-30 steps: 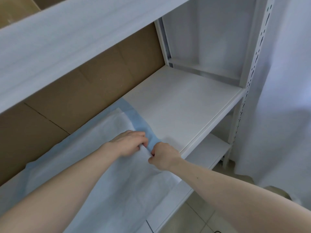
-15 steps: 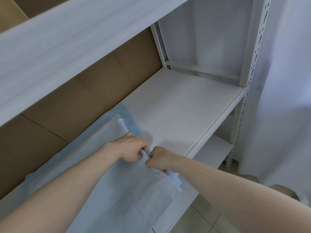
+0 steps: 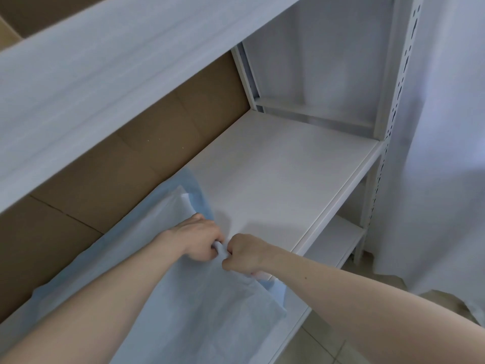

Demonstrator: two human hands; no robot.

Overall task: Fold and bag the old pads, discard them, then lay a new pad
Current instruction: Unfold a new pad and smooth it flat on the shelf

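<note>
A pad, white on top with a blue backing, lies over the left part of the white middle shelf, and its front portion droops past the shelf's front edge. My left hand and my right hand sit side by side at the pad's right edge. Both grip a bunched fold of the pad between them, knuckles nearly touching. The far right corner of the pad curls up and shows its blue underside.
Brown cardboard lines the back of the shelf. A white upper shelf board overhangs the work area. A perforated metal upright stands at the right, with a lower shelf beneath and a white curtain beyond.
Both hands have drawn the pad's right edge leftward and toward me, bunching it. More bare shelf shows on the right, and the pad's front corner now hangs lower.
</note>
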